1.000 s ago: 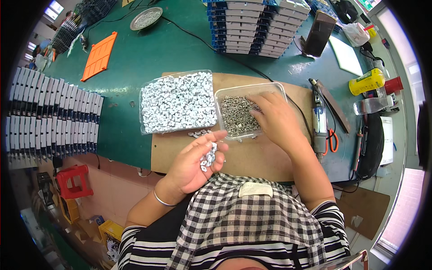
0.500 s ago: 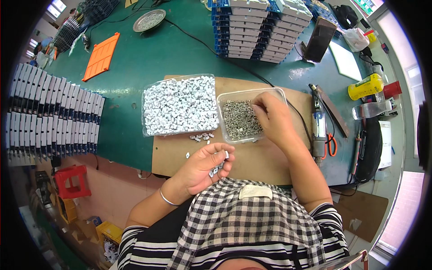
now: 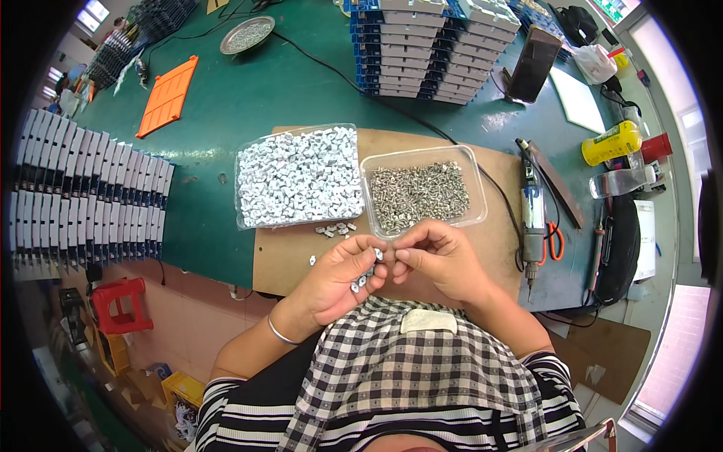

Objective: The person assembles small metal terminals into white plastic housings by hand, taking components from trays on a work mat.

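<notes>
My left hand (image 3: 343,279) is closed on several small white plastic pieces (image 3: 361,282), with one of them (image 3: 378,255) pinched between thumb and forefinger. Close beside it, my right hand (image 3: 440,260) has its thumb and fingertips pressed together at the held piece; whatever sits in that pinch is too small to make out. A clear tub of metal screws (image 3: 422,192) stands just beyond my right hand. To its left, a clear tray heaped with white pieces (image 3: 301,177) lies on the brown board (image 3: 301,264). A few loose white pieces (image 3: 335,229) lie in front of the tray.
An electric screwdriver (image 3: 533,215) and orange-handled scissors (image 3: 555,241) lie right of the board. Stacked white-and-blue modules rise at the left (image 3: 90,196) and back (image 3: 429,53). A black cable (image 3: 376,98) crosses the table. A phone (image 3: 533,64) stands at the back right.
My right hand has come out of the screw tub, moving down and left to meet my left hand. The left hand has stayed almost in place, still holding the white pieces.
</notes>
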`<state>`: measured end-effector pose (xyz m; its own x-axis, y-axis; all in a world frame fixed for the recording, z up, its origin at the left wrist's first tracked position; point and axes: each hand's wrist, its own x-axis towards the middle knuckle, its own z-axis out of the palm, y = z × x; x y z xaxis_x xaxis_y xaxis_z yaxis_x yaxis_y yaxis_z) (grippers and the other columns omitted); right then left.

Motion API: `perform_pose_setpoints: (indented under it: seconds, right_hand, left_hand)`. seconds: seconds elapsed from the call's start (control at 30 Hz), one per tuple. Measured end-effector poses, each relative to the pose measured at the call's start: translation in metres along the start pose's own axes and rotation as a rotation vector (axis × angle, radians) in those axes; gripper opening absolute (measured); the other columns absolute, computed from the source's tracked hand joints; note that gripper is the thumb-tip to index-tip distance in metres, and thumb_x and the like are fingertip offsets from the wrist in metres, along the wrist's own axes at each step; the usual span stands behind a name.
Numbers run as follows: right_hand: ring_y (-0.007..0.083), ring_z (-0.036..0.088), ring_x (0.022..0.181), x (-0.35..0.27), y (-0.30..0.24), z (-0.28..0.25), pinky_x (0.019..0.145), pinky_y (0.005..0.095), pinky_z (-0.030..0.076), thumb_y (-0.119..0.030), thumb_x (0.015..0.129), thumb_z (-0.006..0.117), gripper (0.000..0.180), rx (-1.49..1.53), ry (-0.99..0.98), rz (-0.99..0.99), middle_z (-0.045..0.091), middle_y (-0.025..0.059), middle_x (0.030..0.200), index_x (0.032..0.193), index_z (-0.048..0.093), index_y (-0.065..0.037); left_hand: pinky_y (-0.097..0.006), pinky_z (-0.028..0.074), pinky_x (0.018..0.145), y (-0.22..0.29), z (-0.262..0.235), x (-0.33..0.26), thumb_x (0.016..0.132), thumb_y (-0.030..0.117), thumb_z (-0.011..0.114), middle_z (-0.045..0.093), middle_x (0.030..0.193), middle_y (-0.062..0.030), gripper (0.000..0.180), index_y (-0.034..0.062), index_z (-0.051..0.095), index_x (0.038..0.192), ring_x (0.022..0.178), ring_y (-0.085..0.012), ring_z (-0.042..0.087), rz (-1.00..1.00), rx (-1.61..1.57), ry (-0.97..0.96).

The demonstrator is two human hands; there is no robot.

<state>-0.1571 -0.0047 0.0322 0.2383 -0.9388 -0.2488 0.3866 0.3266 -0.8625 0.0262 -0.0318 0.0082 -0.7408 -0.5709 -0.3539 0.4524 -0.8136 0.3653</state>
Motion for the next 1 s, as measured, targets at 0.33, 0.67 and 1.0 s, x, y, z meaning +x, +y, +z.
perform_pose_setpoints:
  seconds: [0.33, 0.67, 1.0]
  right_hand:
    - [0.0117, 0.057, 0.076, 0.004, 0.007, 0.005, 0.067, 0.0227, 0.049, 0.002, 0.080, 0.058, 0.005, -0.066, -0.021, -0.051, 0.049, 0.0054, 0.093, 0.085, 0.059, 0.002]
    - [0.0141, 0.057, 0.078, 0.004, 0.007, 0.003, 0.071, 0.0259, 0.049, 0.003, 0.079, 0.059, 0.011, 0.166, -0.102, 0.161, 0.050, 0.0066, 0.089, 0.083, 0.049, 0.000]
    - [0.0121, 0.058, 0.071, 0.005, -0.010, 0.007, 0.062, 0.0223, 0.048, 0.001, 0.080, 0.058, 0.011, -0.174, 0.086, 0.107, 0.055, 0.0046, 0.079, 0.087, 0.050, 0.000]
  left_hand:
    - [-0.019, 0.050, 0.064, 0.000, 0.004, -0.001, 0.089, 0.013, 0.051, 0.059, 0.078, -0.0049, 0.012, 0.0056, 0.052, 0.098, 0.072, -0.0112, 0.059, -0.016, -0.031, 0.041]
    - [-0.018, 0.045, 0.053, -0.001, 0.003, -0.005, 0.088, 0.007, 0.052, 0.057, 0.074, -0.0067, 0.006, 0.0025, 0.052, 0.092, 0.067, -0.0108, 0.058, 0.066, 0.161, 0.023]
    - [-0.017, 0.038, 0.049, -0.003, 0.002, -0.005, 0.091, 0.015, 0.047, 0.053, 0.077, -0.0042, 0.016, 0.0030, 0.050, 0.100, 0.059, -0.0076, 0.047, 0.111, 0.143, 0.115]
